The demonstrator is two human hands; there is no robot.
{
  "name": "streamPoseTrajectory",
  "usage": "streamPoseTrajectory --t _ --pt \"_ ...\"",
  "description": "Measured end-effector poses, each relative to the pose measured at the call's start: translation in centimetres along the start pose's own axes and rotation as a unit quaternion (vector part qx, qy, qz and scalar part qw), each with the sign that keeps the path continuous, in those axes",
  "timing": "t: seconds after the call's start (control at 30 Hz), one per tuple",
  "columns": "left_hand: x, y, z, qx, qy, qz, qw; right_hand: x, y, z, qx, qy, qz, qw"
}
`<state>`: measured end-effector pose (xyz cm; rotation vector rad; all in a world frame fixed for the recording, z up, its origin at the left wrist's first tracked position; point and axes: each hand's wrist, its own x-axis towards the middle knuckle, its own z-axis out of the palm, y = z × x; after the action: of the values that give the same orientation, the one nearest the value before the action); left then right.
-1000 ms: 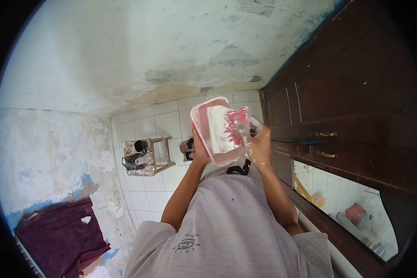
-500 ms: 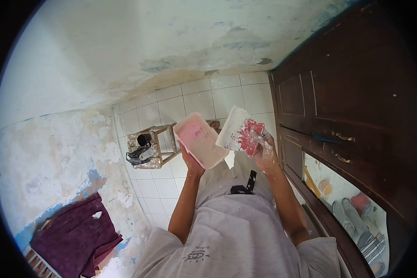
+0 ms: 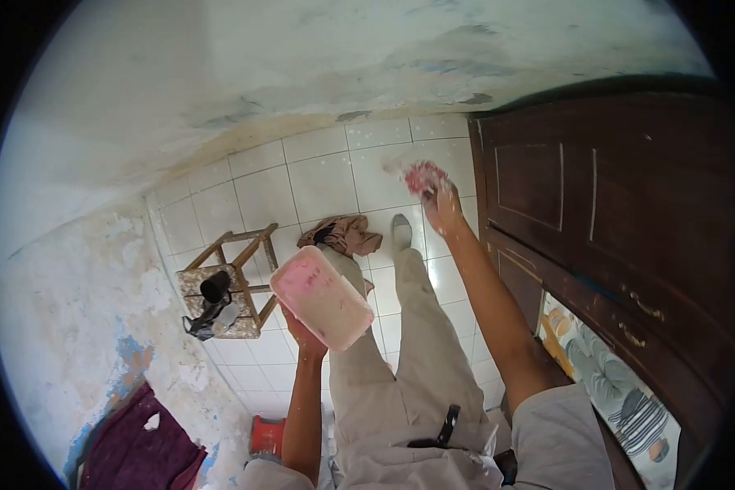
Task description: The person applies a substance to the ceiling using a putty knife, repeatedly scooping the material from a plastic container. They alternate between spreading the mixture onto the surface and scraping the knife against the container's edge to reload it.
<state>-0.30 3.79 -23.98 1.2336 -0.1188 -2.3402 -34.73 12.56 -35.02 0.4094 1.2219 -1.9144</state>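
Note:
My left hand [image 3: 305,333] grips the side of a shallow rectangular plastic tub [image 3: 327,300], smeared pink and off-white inside and tilted toward me. My right hand [image 3: 441,204] is stretched out ahead over the floor tiles, near the foot of the wall. Its fingers are closed round the red, putty-spattered handle of a wide putty spreader [image 3: 425,176]. The spreader's pale blade is hard to make out against the tiles. Both the tub and the spreader are held in the air, well apart.
A spattered wooden stool [image 3: 245,327] stands at left with a black cup [image 3: 215,287] and a bag on it. A brown cloth [image 3: 347,235] lies on the tiles by my feet. Dark wooden cabinet [image 3: 612,204] lines the right; a mirror-like panel [image 3: 559,331] shows a person. Purple cloth [image 3: 135,445] hangs lower left.
My right hand has moved forward, away from the tub, carrying the spreader toward the wall. The tub is lower in view and further left. The view has shifted, showing my legs and the brown cloth.

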Motion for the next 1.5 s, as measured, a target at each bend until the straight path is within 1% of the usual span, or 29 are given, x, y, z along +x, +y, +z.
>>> streamPoseTrajectory --t 0.07,0.1,0.13,0.2,0.23,0.27,0.33,0.37,0.43,0.5,0.53,0.63,0.73,0.8,0.83,0.93,0.97,1.03,1.13,1.2,1.23,1.33,1.43,1.5 --pt "1.8 -1.1 -0.1 -0.016 0.003 0.02 1.0 6.8 1.1 0.3 0.016 0.067 -0.012 0.998" --pt "2.3 -1.8 -0.4 -0.023 0.008 0.029 0.999 9.6 1.1 0.0 0.01 0.015 -0.032 0.999" --pt "3.0 -2.8 -1.1 -0.004 0.041 0.061 0.997 12.3 0.7 0.0 0.006 -0.039 -0.053 0.998" --pt "4.2 -5.3 -2.7 -0.06 0.033 0.046 0.997 16.9 0.3 0.6 -0.074 -0.03 -0.098 0.992" --pt "4.8 -6.6 -3.3 -0.089 0.027 0.039 0.995 19.7 -0.1 0.5 -0.047 -0.033 -0.08 0.995" --pt "5.1 -7.9 -3.7 -0.087 0.045 0.044 0.994 21.6 -0.4 0.5 -0.019 -0.035 -0.062 0.997" --pt "5.3 -10.3 -4.0 -0.076 0.078 0.049 0.993 23.0 -2.1 1.3 0.024 -0.03 -0.05 0.998" --pt "5.6 -11.5 -3.9 -0.083 0.076 0.047 0.992 23.4 -3.7 2.7 0.047 -0.031 -0.046 0.997" --pt "5.8 -13.3 -3.6 -0.098 0.072 0.048 0.991 23.7 -6.5 5.8 0.094 -0.035 -0.038 0.994" --pt "5.8 -14.2 -2.9 -0.114 0.064 0.038 0.991 20.7 -8.6 8.0 0.067 0.03 -0.092 0.993" --pt "5.7 -14.3 -2.7 -0.114 0.065 0.038 0.991 19.0 -8.9 8.3 0.053 0.063 -0.119 0.989" --pt "5.8 -14.5 -2.4 -0.098 0.073 0.053 0.991 17.0 -7.4 6.2 0.068 0.103 -0.183 0.975" --pt "6.3 -14.3 -2.5 -0.087 0.102 0.087 0.987 19.1 -3.4 3.4 0.051 0.147 -0.118 0.981" --pt "6.2 -13.6 -1.7 -0.08 0.092 0.09 0.988 21.9 -0.3 1.2 0.023 0.112 -0.009 0.993" --pt "6.2 -13.4 -1.6 -0.078 0.086 0.094 0.989 22.6 0.2 1.5 0.008 0.093 0.045 0.995" --pt "6.1 -13.0 -2.9 -0.1 0.11 0.095 0.984 23.7 0.6 2.5 -0.007 0.076 0.043 0.996" --pt "5.9 -12.9 -3.2 -0.1 0.11 0.094 0.984 23.7 0.0 3.0 -0.004 0.06 0.013 0.998" --pt "5.6 -12.8 -3.8 -0.103 0.11 0.091 0.984 22.7 -3.2 5.5 0.001 0.028 -0.048 0.998" --pt "5.2 -12.9 -4.1 -0.109 0.106 0.082 0.985 19.1 -7.7 8.6 0.056 0.087 -0.08 0.991" --pt "5.3 -13.1 -3.9 -0.11 0.102 0.086 0.985 15.3 -10.0 9.6 0.044 0.046 -0.137 0.989" --pt "5.2 -13.1 -3.9 -0.11 0.101 0.089 0.985 13.8 -10.4 9.7 0.039 0.026 -0.163 0.986" --pt "5.0 -13.3 -4.1 -0.122 0.112 0.082 0.983 12.3 -9.7 9.3 0.079 0.081 -0.222 0.968" --pt "4.9 -13.7 -4.3 -0.113 0.114 0.091 0.983 15.0 -5.1 6.8 -0.004 0.08 -0.22 0.972" --pt "4.8 -14.2 -5.7 -0.095 0.129 0.102 0.982 18.6 -2.0 4.8 -0.013 0.144 -0.117 0.982"
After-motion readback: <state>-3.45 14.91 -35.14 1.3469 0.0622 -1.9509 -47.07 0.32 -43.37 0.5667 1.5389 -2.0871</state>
